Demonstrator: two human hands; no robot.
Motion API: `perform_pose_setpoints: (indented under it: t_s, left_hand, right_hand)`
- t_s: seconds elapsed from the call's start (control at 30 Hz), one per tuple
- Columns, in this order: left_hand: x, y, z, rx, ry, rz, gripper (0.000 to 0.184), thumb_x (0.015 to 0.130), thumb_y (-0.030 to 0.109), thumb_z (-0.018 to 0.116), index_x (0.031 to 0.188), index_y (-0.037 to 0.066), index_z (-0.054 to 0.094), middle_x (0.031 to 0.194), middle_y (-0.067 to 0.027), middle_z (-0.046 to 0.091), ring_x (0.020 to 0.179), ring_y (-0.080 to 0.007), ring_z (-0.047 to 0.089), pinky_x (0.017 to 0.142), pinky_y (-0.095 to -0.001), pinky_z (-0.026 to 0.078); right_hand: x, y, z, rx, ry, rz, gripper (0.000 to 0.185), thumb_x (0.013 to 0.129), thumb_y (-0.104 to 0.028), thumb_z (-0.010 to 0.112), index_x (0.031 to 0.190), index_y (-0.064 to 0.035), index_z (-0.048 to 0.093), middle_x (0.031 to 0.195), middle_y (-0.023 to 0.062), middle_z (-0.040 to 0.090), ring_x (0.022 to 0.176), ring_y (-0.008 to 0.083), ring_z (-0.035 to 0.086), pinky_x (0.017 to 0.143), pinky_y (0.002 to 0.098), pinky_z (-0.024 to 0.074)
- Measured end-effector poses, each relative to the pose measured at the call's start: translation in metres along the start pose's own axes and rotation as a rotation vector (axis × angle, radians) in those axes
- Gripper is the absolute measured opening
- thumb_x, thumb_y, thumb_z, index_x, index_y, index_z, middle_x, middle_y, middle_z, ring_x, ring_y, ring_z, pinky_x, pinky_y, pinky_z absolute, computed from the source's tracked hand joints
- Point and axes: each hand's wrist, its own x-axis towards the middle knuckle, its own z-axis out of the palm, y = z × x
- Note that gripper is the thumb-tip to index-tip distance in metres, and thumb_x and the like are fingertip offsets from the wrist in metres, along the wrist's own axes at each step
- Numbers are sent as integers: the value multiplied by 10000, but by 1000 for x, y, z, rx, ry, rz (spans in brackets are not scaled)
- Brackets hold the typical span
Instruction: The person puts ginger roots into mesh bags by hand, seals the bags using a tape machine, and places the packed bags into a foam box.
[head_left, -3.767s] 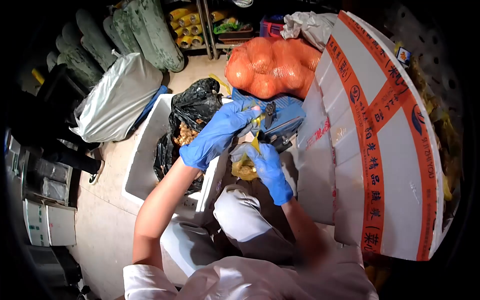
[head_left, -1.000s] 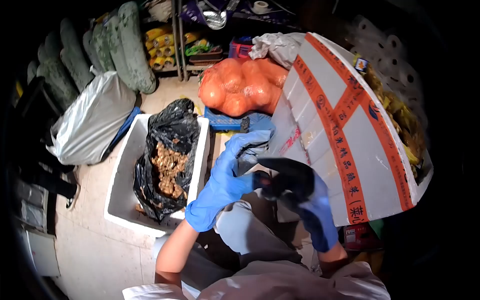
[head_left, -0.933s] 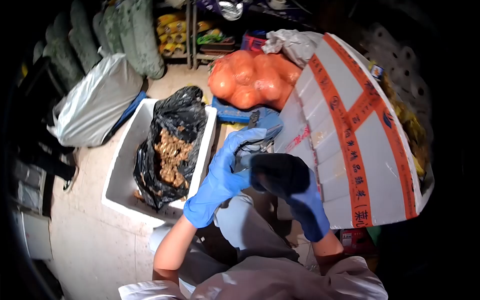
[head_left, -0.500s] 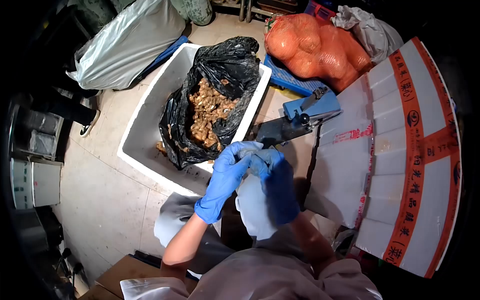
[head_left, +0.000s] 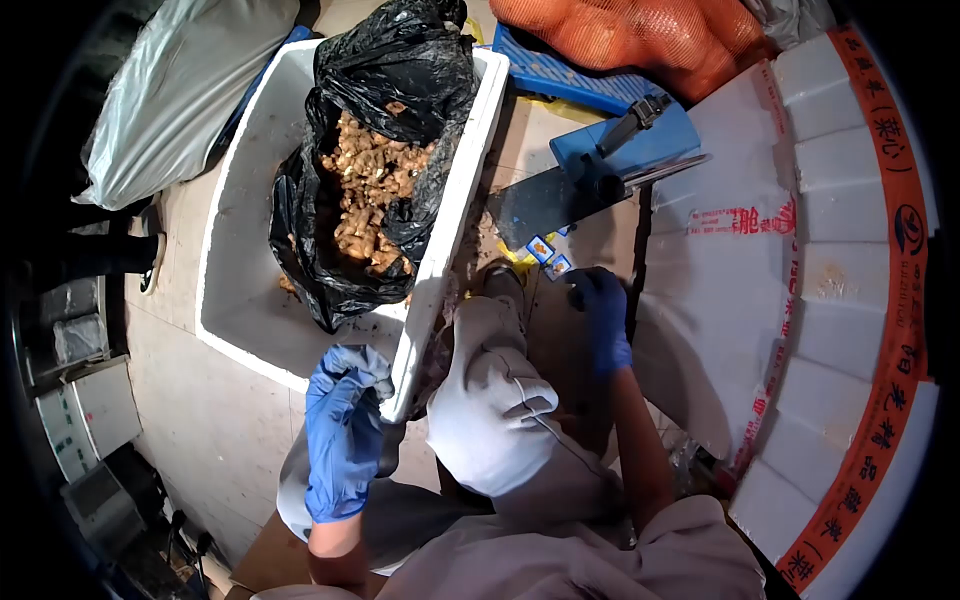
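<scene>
My left hand [head_left: 346, 425], in a blue glove with greyish, soiled fingers, is at the near right corner of a white foam box [head_left: 412, 335]. Its fingers are curled closed; whatever they may hold is hidden. My right hand [head_left: 602, 318], also blue-gloved and partly in shadow, is low beside my right knee. Its fingers are bent and slightly apart, with nothing seen in them. Just left of it on the floor are small blue-and-white packets [head_left: 549, 257]. Inside the foam box, a black plastic bag [head_left: 395, 55] lies open around many pieces of ginger root [head_left: 365, 190].
A blue device with a dark flat plate [head_left: 545, 205] stands beyond my right hand. Behind it are a blue plastic crate [head_left: 570, 75] and orange mesh sacks [head_left: 640, 35]. White cartons [head_left: 830, 250] with orange tape line the right side. A person's shoe [head_left: 152, 262] shows at left.
My hands were together in front of me. They have separated: the left moved left to the box corner, the right moved right and down toward the packets. The view has shifted.
</scene>
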Motion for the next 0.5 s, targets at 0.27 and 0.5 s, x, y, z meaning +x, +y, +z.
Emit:
perform_pose_setpoints:
  t_s: [0.27,0.5]
  left_hand:
    - [0,4,18,-146,23,-89,152,839,92,459,698,44,430,634,-29,363,581,-117,360,552,-231,316]
    - [1,3,24,-173,107,-151,216,844,101,450,648,72,364,634,-27,311,580,-118,318,540,-226,290]
  right_hand:
    - [102,128,27,-617,51,-6,275,739,-279,587,829,-18,590,700,98,608,647,213,589,566,315,437]
    - [117,184,101,-699,189,198,409,662,-388,654,895,-57,596,883,168,600,808,295,578,686,362,444]
